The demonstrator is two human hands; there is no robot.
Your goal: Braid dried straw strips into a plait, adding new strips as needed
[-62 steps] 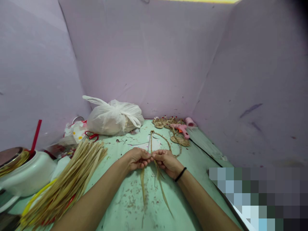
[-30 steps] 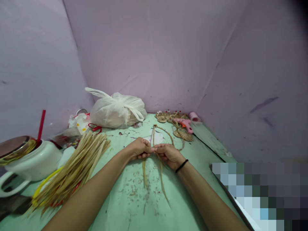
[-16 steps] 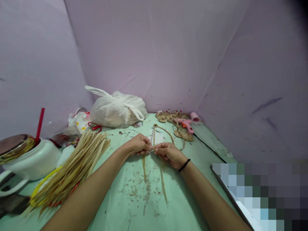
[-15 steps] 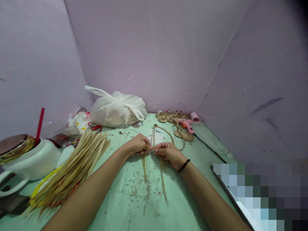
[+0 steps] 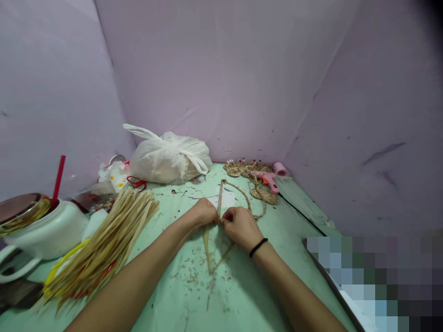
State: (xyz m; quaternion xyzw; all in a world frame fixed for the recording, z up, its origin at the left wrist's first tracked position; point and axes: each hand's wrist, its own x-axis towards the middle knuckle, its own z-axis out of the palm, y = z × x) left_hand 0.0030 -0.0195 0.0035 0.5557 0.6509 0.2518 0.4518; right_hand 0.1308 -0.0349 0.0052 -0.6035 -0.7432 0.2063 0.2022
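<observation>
Two hands of mine meet at the lower end of a braided cord, knuckles up and almost touching. My left hand is curled tight on that end, its fingertips mostly hidden from me, with a pale loose strand hanging from beneath it. My right hand pinches the same spot between thumb and forefinger; another strand trails below it, and a black band circles that wrist.

From my fingers the cord runs straight away from me to a bend, then loops to the right over the green table, beside a white paper. Beyond the loop a pink glue gun lies by some coiled pieces, a pink roll just behind it. Farther back on the left sits a knotted white bag. Nearer, left of my forearm, a bundle of dry strips lies next to a white pot.
</observation>
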